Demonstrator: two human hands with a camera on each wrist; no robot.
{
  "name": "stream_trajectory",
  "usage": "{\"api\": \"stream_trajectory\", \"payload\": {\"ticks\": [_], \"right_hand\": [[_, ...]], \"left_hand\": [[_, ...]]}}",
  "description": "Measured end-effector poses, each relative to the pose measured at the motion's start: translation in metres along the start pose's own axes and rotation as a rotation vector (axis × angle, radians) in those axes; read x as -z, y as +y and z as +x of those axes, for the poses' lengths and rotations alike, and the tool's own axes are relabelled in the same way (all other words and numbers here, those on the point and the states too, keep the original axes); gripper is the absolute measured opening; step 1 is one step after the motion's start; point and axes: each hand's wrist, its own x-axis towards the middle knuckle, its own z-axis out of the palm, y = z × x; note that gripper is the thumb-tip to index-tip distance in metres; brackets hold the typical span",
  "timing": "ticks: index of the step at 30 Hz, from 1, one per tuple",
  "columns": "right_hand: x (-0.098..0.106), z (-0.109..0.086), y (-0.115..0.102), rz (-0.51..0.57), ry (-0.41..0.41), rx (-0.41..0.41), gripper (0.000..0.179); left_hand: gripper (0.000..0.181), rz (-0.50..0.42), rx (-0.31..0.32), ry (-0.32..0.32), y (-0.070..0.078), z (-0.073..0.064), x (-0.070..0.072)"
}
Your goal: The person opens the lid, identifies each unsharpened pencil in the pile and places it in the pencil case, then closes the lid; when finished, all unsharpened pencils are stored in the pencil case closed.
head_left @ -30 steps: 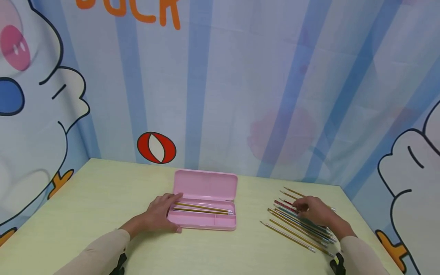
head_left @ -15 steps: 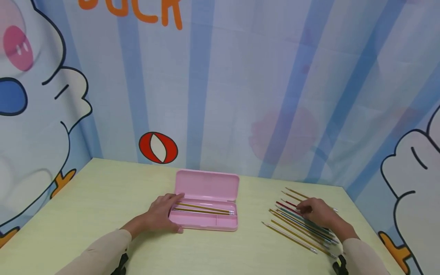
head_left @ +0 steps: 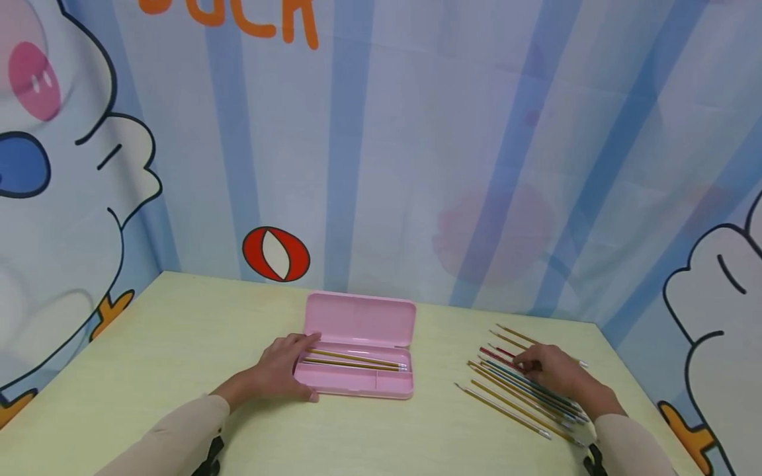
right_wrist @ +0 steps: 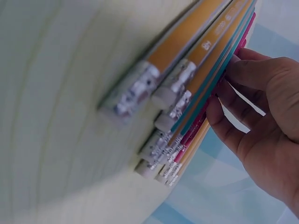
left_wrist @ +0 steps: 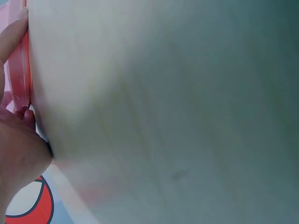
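Note:
My left hand [head_left: 276,369] grips the left end of a pink pencil case [head_left: 360,322], thumb at the front edge and fingers at the back. The case [left_wrist: 17,70] shows at the far left of the left wrist view. Its lid stands raised, and a few yellow pencils [head_left: 357,361] lie in the rear compartment. On the right, my right hand [head_left: 553,371] reaches over a spread of pencils. Thumb and forefinger pinch a red pencil [right_wrist: 194,133], which lies among the others; its middle is hidden under the hand in the head view.
Several yellow pencils [head_left: 505,411] and teal pencils [right_wrist: 205,98] lie side by side in front of the right hand, eraser ends toward me. Behind it lie more yellow pencils [head_left: 514,333]. A striped cartoon curtain [head_left: 393,165] rises behind the pale table [head_left: 196,324].
The head view has shifted slightly. My right hand has settled a little on the red pencil, its fingers still among the pencils. The left hand keeps its grip on the case.

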Motion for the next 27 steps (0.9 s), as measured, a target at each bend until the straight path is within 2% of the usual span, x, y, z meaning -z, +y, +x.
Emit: {"api": "stream_trajectory", "payload": {"ticks": [5, 12, 20, 27], "right_hand": [[-0.0007, -0.0011, 0.0004, -0.019, -0.03, -0.006, 0.03], [-0.0013, -0.0017, 0.0023, -0.014, -0.056, 0.002, 0.03], [-0.0015, 0.0004, 0.0055, -0.101, -0.018, 0.09, 0.026], [-0.0031, 0.0025, 0.0002, -0.148, 0.028, 0.09, 0.026]], "left_hand": [[0.106, -0.004, 0.023, -0.008, -0.0006, 0.0017, -0.0015], [0.106, -0.006, 0.015, -0.021, -0.0011, 0.0018, -0.003], [0.105, -0.015, 0.032, -0.027, 0.0006, 0.0005, -0.001], [0.104, -0.003, 0.032, -0.014, 0.0001, 0.0001, -0.0006]]}}
